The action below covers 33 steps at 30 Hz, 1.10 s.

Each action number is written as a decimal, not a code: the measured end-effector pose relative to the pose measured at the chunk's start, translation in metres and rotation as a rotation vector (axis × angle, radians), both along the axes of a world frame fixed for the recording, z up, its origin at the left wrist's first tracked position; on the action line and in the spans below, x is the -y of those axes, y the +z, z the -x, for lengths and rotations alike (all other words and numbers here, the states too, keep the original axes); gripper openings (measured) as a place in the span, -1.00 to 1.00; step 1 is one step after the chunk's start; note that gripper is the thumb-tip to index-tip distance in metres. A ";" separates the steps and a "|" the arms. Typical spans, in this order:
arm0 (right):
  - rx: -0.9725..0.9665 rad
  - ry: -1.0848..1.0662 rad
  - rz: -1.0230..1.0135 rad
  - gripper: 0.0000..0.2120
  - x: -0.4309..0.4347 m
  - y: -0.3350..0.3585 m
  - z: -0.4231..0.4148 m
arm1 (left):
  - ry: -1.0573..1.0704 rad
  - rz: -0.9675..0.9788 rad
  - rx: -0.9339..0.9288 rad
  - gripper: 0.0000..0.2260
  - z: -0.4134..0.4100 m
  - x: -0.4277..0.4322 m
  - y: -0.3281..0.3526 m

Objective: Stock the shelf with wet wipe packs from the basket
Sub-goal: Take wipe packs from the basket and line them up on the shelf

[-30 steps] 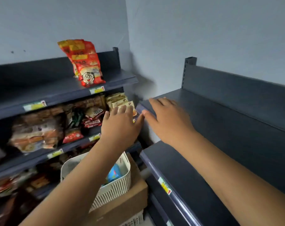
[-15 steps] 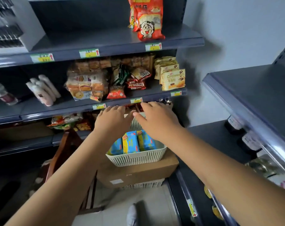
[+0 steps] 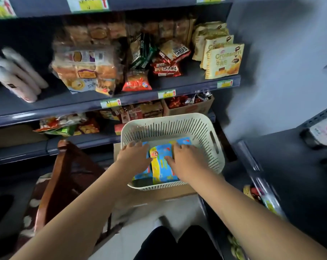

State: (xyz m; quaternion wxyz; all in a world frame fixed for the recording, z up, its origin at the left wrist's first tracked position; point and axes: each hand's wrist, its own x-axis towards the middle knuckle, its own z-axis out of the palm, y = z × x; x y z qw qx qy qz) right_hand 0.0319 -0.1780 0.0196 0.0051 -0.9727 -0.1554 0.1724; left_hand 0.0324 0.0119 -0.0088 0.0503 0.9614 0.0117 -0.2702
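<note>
The white basket [image 3: 216,147] sits on a cardboard box [image 3: 159,197] below the snack shelf [image 3: 187,89]. The wet wipe packs [image 3: 162,166] (blue and yellow wrappers) lie inside the basket, side by side. The person's left hand [image 3: 134,157] rests on the left packs, fingers nearly straight. The right hand [image 3: 187,163] lies spread over the right packs, thumb on the middle pack. Neither hand has closed around a pack. A grey shelf [image 3: 290,166] stands to the right.

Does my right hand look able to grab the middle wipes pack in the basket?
Likely yes: the right hand is inside the open basket, thumb touching the middle wipes pack, nothing covering it; the left hand flanks the other side.
</note>
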 end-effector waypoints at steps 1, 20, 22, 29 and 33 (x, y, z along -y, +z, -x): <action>-0.049 -0.015 0.003 -0.38 0.000 -0.015 0.001 | -0.018 -0.001 -0.029 -0.43 -0.002 -0.004 -0.013; -0.161 -0.434 -0.388 -0.80 -0.019 -0.064 0.012 | -0.017 0.020 0.075 -0.68 -0.035 -0.022 -0.012; -0.222 -0.527 -0.511 -0.81 -0.014 -0.060 0.007 | -0.023 0.017 0.057 -0.63 -0.036 -0.024 -0.003; -0.035 -0.666 -0.743 -0.76 0.025 0.003 -0.008 | 0.090 0.276 0.238 -0.79 -0.044 -0.025 0.059; 0.100 -0.676 -0.859 -0.80 0.056 0.054 -0.015 | 0.229 0.596 0.293 -0.82 -0.056 -0.019 0.108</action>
